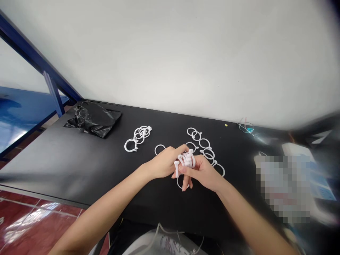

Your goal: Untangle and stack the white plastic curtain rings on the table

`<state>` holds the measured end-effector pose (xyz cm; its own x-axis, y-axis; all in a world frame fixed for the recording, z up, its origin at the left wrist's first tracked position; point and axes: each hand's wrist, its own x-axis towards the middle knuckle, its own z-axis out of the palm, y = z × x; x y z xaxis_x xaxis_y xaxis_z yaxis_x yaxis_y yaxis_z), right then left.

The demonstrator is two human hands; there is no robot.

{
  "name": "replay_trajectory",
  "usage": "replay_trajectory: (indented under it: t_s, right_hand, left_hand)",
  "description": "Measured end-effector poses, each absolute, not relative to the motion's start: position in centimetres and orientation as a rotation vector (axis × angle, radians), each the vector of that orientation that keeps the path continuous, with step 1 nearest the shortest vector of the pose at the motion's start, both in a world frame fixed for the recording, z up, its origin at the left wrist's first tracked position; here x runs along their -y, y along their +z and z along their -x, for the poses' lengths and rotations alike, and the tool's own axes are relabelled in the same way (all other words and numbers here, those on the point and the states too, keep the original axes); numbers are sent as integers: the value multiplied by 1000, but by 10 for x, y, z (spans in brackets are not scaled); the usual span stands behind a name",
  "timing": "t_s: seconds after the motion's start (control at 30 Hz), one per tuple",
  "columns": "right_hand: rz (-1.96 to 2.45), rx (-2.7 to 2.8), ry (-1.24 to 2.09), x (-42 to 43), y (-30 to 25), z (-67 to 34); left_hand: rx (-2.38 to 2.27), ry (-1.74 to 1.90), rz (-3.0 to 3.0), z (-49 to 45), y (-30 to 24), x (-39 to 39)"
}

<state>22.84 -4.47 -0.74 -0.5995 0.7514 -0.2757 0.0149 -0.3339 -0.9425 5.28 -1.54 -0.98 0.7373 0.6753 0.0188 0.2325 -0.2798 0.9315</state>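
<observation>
Several white plastic curtain rings (pixel 189 160), each with a small knob, are bunched together between my hands. My right hand (pixel 205 173) grips this bunch, its thumb pressed on the near side and fingertips curling out below. From the other side my left hand (pixel 167 162) closes against the same bunch, most of its fingers hidden behind the rings. Below the fingers hangs part of one more ring (pixel 180 182). Just beyond my left hand a single ring (pixel 159 149) lies on the table, and a loose line of rings (pixel 204 143) runs past my right hand.
A small overlapping pile of rings (pixel 139 136) lies left of centre on the black table (pixel 106 177). Farther left is a crumpled black plastic bag (pixel 92 118). Eyeglasses (pixel 247 128) rest near the white wall (pixel 186 63). A blurred-out package (pixel 283 187) stands at right.
</observation>
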Motion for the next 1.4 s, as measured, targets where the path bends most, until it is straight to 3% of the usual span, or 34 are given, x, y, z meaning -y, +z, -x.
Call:
replay_trajectory:
  t_s: [0.53,0.87,1.27,1.4]
  right_hand:
    - [1070,1452,1880,49,-16,-223]
    - [954,1517,1874,48,-9,-224]
    - [811,1969,1243,61,0,-223]
    - [847,2027,1194,62,3,-223]
  left_hand:
    - [-900,401,-2293,-52,-11,12]
    - [-762,540,-1980,-52,-17,12]
    - [-686,668,-1614,-58,-18,14]
    - [-695,611,-1477,-60,-19,13]
